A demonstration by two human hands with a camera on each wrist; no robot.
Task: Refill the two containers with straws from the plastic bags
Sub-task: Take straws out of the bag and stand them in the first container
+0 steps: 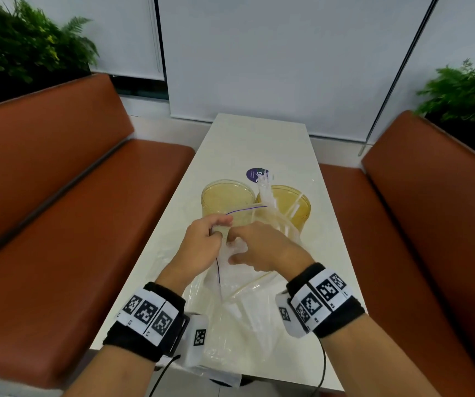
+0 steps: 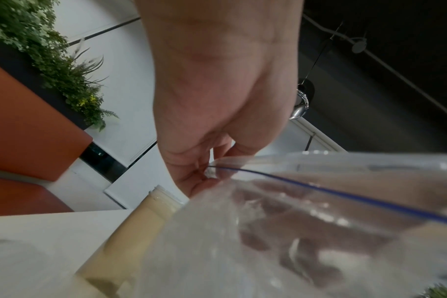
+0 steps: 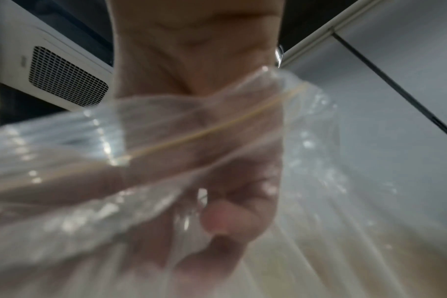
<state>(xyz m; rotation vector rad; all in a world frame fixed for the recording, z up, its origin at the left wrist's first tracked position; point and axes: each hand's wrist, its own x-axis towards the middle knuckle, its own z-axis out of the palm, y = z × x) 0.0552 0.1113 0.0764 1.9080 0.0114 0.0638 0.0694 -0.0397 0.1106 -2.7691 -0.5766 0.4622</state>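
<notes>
Two yellowish translucent containers stand side by side on the white table (image 1: pixel 244 144): the left container (image 1: pixel 226 196) and the right container (image 1: pixel 290 207), which has several clear straws (image 1: pixel 266 190) leaning in it. Just in front of them I hold up a clear plastic bag (image 1: pixel 259 282) with a blue zip line. My left hand (image 1: pixel 219 227) pinches the bag's rim (image 2: pixel 217 167). My right hand (image 1: pixel 239 247) is curled into the bag's plastic (image 3: pixel 166 181). Whether it also grips straws, I cannot tell. Its fingers (image 2: pixel 281 231) show through the plastic.
A second clear bag (image 1: pixel 230 348) with straws lies flat on the table's near end, under my wrists. A purple sticker (image 1: pixel 254 174) sits behind the containers. Orange benches (image 1: pixel 58 196) flank the table. Plants (image 1: pixel 15 44) stand behind them.
</notes>
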